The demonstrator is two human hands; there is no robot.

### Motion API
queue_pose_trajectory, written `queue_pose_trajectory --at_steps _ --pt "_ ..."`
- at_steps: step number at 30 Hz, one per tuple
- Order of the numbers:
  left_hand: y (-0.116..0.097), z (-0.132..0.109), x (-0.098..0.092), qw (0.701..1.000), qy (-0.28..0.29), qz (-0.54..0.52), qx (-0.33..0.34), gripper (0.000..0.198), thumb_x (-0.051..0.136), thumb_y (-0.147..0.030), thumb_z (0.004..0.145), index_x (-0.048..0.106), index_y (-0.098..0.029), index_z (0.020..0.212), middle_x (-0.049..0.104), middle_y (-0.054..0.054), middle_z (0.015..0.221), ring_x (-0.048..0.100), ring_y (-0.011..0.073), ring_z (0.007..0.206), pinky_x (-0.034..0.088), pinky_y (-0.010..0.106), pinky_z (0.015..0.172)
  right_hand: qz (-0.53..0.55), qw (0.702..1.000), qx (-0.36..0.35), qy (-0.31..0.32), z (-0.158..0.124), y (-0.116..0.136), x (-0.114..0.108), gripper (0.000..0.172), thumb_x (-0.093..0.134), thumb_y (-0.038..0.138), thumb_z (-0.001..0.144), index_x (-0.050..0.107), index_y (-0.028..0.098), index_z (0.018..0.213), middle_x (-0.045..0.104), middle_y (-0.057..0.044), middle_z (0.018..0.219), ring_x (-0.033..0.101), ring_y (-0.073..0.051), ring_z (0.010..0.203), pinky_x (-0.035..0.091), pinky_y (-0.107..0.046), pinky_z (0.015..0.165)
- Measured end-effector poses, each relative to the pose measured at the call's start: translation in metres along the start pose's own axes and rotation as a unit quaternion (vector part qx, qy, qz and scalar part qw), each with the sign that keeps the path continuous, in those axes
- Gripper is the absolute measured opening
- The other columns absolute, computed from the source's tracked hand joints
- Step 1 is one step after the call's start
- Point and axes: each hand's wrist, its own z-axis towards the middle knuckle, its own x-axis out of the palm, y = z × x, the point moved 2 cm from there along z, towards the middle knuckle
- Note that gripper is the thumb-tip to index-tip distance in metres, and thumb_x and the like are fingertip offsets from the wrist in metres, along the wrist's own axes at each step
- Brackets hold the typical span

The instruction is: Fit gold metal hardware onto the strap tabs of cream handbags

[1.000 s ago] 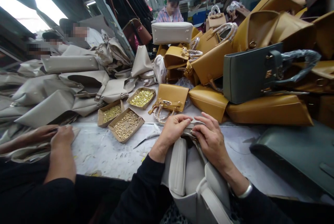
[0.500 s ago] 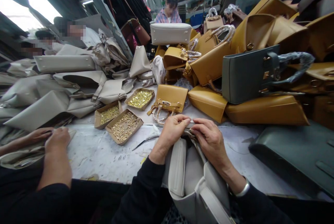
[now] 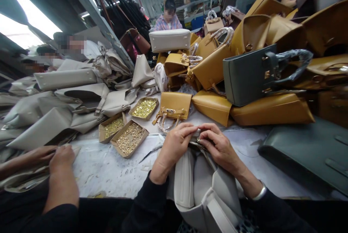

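Observation:
A light grey bag [image 3: 203, 186] lies open in front of me, its top edge between my hands. My left hand [image 3: 176, 146] is closed, thumb and fingers pinching at that edge. My right hand [image 3: 217, 144] pinches close beside it, with a small shiny bit at its fingertips that is too small to name. Just beyond sits a small mustard bag [image 3: 175, 106] with wrapped handles. To the left are cardboard trays of gold metal pieces [image 3: 129, 138], [image 3: 144, 108].
Grey bags [image 3: 43, 126] are heaped at the left, mustard bags [image 3: 272, 111] at the right, with a dark green bag [image 3: 248, 75] on them. A co-worker's hands [image 3: 54, 157] hold a grey piece at the left. A pointed tool [image 3: 150, 152] lies near my left hand.
The view has shifted slightly, so the piles sit a little further left. My hands stay at the bag's edge, with fingers slightly rearranged and a small gap between them.

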Motion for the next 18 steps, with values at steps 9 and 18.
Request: queue_pose_trajectory --at_steps 9,18 --pt "0.001 -0.001 0.0 0.999 0.039 0.032 -0.009 0.044 0.061 -0.008 0.092 0.069 -0.027 0.131 0.07 0.005 0.127 0.065 0.022 0.118 0.051 0.035 0.105 0.021 0.999 0.013 -0.023 -0.001 0.0 0.0 0.012 0.056 0.016 0.1 0.064 0.021 0.094 0.061 -0.01 0.121 0.059 -0.024 0.118 0.049 -0.04 0.103" --pt "0.007 0.005 0.01 0.996 -0.023 -0.034 -0.084 0.027 0.059 -0.022 0.097 0.078 -0.021 0.116 0.076 0.006 0.115 0.071 0.0239 0.108 0.054 0.034 0.099 0.03 0.997 0.053 -0.054 0.001 -0.007 0.006 0.011 0.062 0.017 0.096 0.07 0.023 0.092 0.062 -0.008 0.122 0.059 -0.025 0.116 0.046 -0.043 0.103"
